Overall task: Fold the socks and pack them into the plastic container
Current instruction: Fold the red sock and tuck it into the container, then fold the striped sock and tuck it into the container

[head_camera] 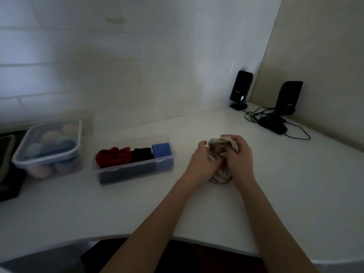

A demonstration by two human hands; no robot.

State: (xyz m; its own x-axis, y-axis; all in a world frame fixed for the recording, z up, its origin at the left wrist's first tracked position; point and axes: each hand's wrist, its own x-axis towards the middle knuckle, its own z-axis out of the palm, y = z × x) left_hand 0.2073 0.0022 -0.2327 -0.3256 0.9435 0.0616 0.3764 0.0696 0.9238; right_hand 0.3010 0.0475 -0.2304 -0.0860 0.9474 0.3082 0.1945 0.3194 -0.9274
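Beige striped sock bundle (218, 160) bunched on the white desk (275, 184), clamped between left hand (202, 160) and right hand (241, 154) — both closed on the fabric, pressed together. Clear plastic container (136, 174) well to the left, open, holding red, black and blue rolled socks (134, 154). Lidded tub (49, 146) further left — two black speakers (241, 89) in the far corner

Clear plastic container (136, 175), knitted-looking cloth sock (219, 154) — smooth, perhaps matt table (118, 209)
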